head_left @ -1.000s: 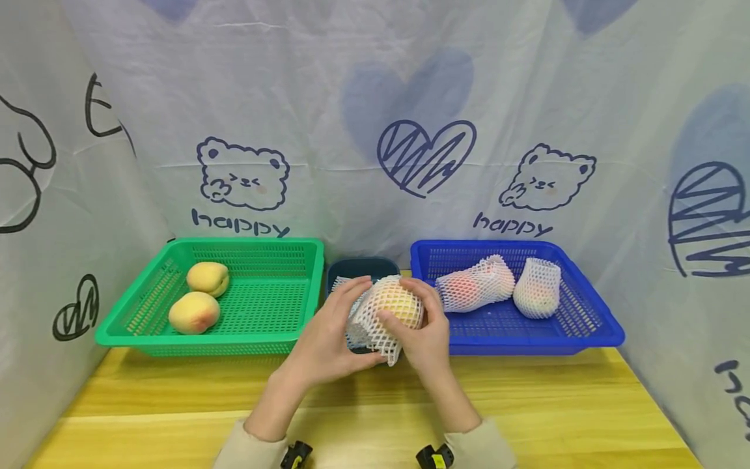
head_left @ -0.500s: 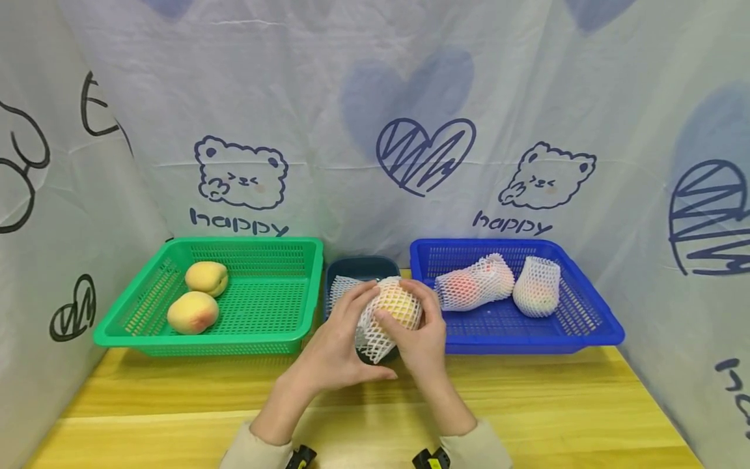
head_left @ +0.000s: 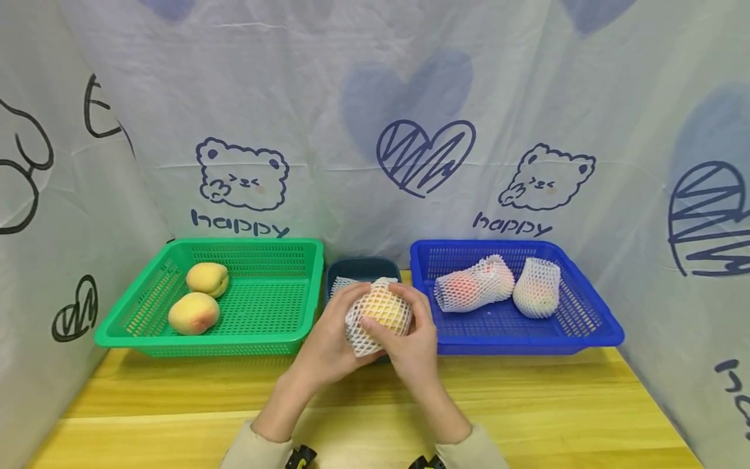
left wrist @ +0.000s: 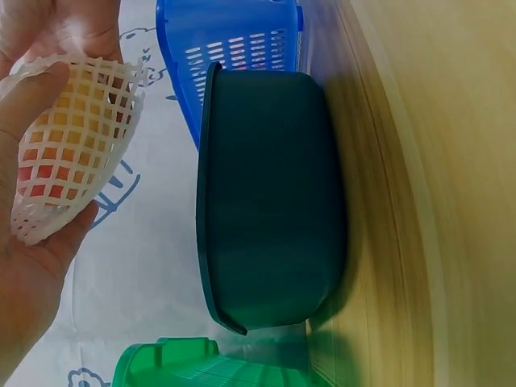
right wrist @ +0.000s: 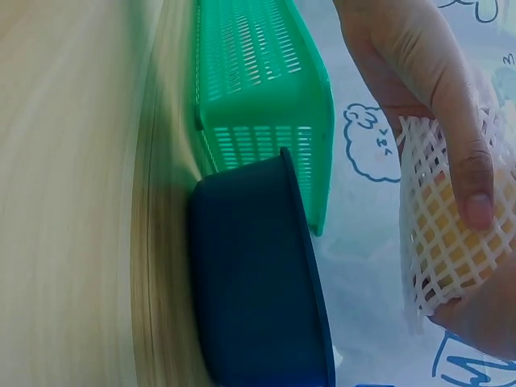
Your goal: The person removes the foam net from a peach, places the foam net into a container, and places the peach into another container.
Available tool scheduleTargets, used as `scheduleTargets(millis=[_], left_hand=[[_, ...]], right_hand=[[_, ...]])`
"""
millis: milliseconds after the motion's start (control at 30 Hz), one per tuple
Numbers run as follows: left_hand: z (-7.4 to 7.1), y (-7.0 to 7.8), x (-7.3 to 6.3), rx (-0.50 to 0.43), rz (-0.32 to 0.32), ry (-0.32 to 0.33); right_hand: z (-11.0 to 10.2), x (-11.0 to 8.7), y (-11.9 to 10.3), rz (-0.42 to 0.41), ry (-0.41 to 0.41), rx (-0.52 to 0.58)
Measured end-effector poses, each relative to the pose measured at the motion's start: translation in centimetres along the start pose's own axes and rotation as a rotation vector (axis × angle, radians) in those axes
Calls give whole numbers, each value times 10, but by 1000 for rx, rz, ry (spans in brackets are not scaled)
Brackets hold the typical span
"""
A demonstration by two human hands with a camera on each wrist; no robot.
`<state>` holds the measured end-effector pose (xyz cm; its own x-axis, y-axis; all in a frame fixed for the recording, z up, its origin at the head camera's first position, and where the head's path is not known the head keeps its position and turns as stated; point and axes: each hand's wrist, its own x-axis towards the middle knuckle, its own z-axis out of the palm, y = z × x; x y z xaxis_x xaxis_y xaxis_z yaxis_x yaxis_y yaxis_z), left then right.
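Curtained tabletop booth [head_left: 70, 215], wider room type indeterminable: printed cloth [head_left: 328, 85] screens the back and both sides of a wood-grained table [head_left: 375, 430] bearing plastic baskets [head_left: 263, 306].

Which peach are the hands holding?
The foam-netted peach between the left hand and right hand; the two bare peaches lie in the green basket, the other netted fruit in the blue basket.

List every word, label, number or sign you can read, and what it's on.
"happy": white cloth, under the left bear drawing.
"happy": same cloth, under the right bear drawing.
"h", next letter cut off: cloth, right edge.
E-like mark: cloth, upper left, uncertain.
Netted fruit, green basket, blue basket: none visible.
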<state>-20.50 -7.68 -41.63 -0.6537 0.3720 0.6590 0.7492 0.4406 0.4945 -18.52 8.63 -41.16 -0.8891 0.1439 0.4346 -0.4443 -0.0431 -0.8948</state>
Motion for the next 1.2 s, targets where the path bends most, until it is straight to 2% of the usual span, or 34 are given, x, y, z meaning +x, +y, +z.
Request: scheduleTargets(millis=[167,267,367,500,600,667,767,900,1000,1067,1200], left_hand=[[-1,-1,0,10,18,11],[-1,0,-1,21,17,-10],[-4,2,-5,57,-10,-85],[-13,6,-14,116,-102,-225],[-25,7,-20,112,-165,-283],[-34,6,-23,99,-186,-285],[-48,2,-28,115,-182,-245],[-64,-8,-34,210,-177,-158],[-74,-16,-38,298,-205,-121],[-79,-21,-41,347,-241,-126],[-84,-28,-48,375,-345,-193]], right_hand=[[0,-1,0,-6,-8,-22],[-1,-2,1,18,-19,-61],[-4,-6,2,82,-51,-147],[-10,-9,3,166,-132,-262],[-15,-13,4,184,-191,-320],[-19,-17,6,167,-236,-349],[-23,-23,7,122,-309,-375],[-27,-31,11,75,-410,-415],[-31,-36,15,53,-478,-461],[-34,-39,18,45,-523,-495],[-39,-45,23,60,-621,-545]])
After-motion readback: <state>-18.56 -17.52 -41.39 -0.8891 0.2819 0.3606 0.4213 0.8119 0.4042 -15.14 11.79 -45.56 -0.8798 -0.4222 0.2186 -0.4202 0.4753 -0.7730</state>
